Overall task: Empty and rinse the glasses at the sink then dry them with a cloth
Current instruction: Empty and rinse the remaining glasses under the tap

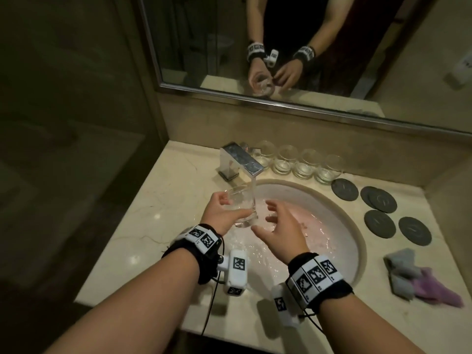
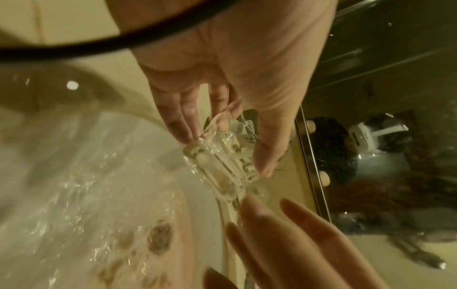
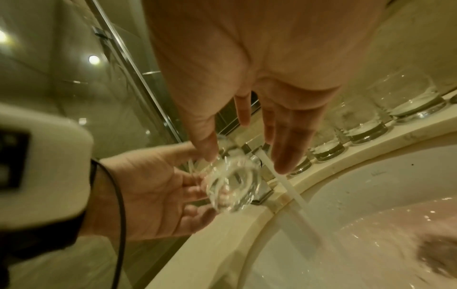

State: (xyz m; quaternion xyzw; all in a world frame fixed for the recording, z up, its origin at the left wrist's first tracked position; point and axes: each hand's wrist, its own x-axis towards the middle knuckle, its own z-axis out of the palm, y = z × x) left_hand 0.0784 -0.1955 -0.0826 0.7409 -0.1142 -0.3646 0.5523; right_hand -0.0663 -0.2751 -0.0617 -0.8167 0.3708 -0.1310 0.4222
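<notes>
My left hand has the glass clasped, fingers curled round its wall and thumb on the far side, holding it tilted at the centre of the frame beside the stream from the tap, over the left part of the sink. My right hand is spread and relaxed just right of the glass, holding nothing; I cannot tell whether a fingertip touches it.

The risk, as I judge it, is slip. The glass is smooth, clear and wet, a short straight tumbler with a thick heavy base, and wet skin gives little purchase on it. If it drops, it meets hard white ceramic or the polished marble desk and may chip or break. Swinging it carelessly could knock it against the square chrome tap. Water is also running hard and could splash onto the desk.

Four more glasses stand in a row at the upper centre of the frame, against the wall. Round dark matte coasters lie at centre right, and the soft, crumpled cloths, grey and pink, at lower right.
</notes>
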